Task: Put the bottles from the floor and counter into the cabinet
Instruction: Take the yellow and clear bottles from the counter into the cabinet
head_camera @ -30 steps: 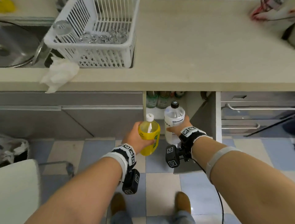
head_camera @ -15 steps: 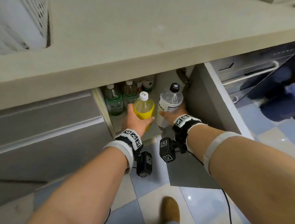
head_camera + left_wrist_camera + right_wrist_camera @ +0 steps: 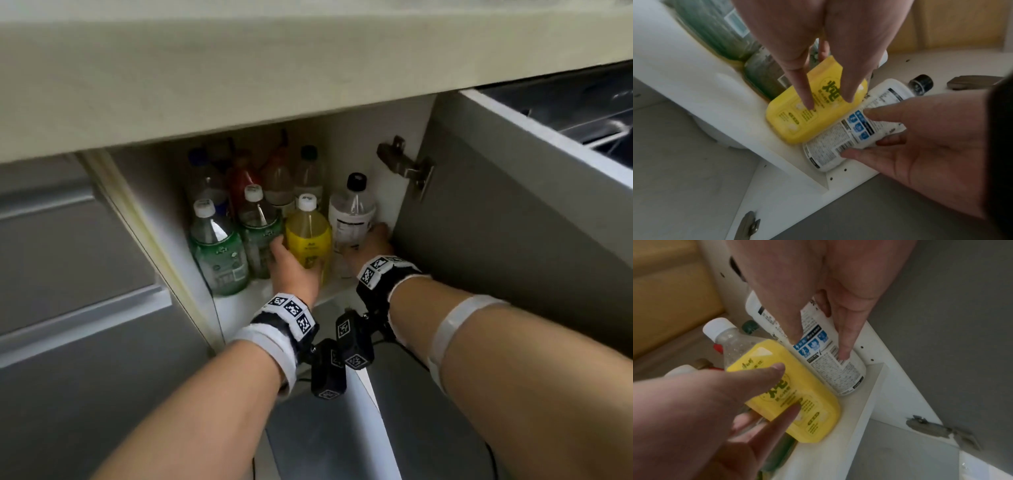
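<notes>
A yellow bottle (image 3: 308, 240) with a white cap stands on the cabinet shelf (image 3: 246, 301), near its front edge. My left hand (image 3: 291, 267) grips its lower body from the left. Right beside it stands a clear bottle (image 3: 351, 212) with a black cap and a white printed label, held low down by my right hand (image 3: 370, 243). In the left wrist view my left hand (image 3: 828, 102) lies along the yellow bottle (image 3: 789, 123), touching the clear bottle (image 3: 838, 139). In the right wrist view my right hand (image 3: 820, 348) wraps the clear bottle (image 3: 838, 369) next to the yellow bottle (image 3: 818, 410).
Two green bottles (image 3: 219, 253) (image 3: 258, 236) stand to the left on the shelf, with several more bottles behind. The open grey cabinet door (image 3: 479, 240) hangs close on the right by its hinge (image 3: 404, 164). The counter edge (image 3: 274, 68) overhangs the opening.
Both hands have carried their bottles forward from in front of the cabinet onto the shelf. The view has dropped and moved closer to the opening.
</notes>
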A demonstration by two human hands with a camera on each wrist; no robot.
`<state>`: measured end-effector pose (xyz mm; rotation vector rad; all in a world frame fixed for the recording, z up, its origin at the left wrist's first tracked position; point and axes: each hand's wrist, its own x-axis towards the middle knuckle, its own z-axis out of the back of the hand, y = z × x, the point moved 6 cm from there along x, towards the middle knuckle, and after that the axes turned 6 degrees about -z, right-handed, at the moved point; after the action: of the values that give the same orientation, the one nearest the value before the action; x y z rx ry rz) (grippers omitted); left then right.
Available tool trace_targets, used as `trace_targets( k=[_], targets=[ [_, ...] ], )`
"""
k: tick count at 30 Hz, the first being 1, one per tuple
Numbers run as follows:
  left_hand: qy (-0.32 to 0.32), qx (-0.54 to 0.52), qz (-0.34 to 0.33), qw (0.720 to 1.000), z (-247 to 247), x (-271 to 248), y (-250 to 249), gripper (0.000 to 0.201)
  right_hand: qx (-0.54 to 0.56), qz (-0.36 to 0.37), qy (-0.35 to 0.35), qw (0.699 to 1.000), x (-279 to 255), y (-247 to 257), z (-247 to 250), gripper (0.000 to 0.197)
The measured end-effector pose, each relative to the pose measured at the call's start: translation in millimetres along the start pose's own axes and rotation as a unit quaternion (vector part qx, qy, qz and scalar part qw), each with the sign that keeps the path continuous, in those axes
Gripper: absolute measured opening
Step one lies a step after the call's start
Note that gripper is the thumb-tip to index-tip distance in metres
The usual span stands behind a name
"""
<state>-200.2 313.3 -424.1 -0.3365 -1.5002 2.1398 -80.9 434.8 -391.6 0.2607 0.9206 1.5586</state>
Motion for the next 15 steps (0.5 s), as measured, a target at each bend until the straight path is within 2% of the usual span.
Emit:
trace_targets(
  k=[3,6,9,15],
  targets=[
    [-0.024,-0.010,-0.016,1.000,-2,3,17,0.072,-0.002,-0.011,-0.011,1.000,2,-8,-8,0.061],
    [-0.032,-0.003,-0.035,0.999,-3,6,29,0.061,-0.001,0.006,-0.028,1.000,5,-15,-11,0.052],
    [-0.031,-0.005,-0.046,0.998,-3,8,33,0.059,0.003,0.006,-0.004,1.000,5,-24,-16,0.053],
    [0.038,0.034,-0.008,0.999,9,-11,18,0.069,0.023,-0.002,0.030,0.999,-29,-27,-15,0.048]
  ],
)
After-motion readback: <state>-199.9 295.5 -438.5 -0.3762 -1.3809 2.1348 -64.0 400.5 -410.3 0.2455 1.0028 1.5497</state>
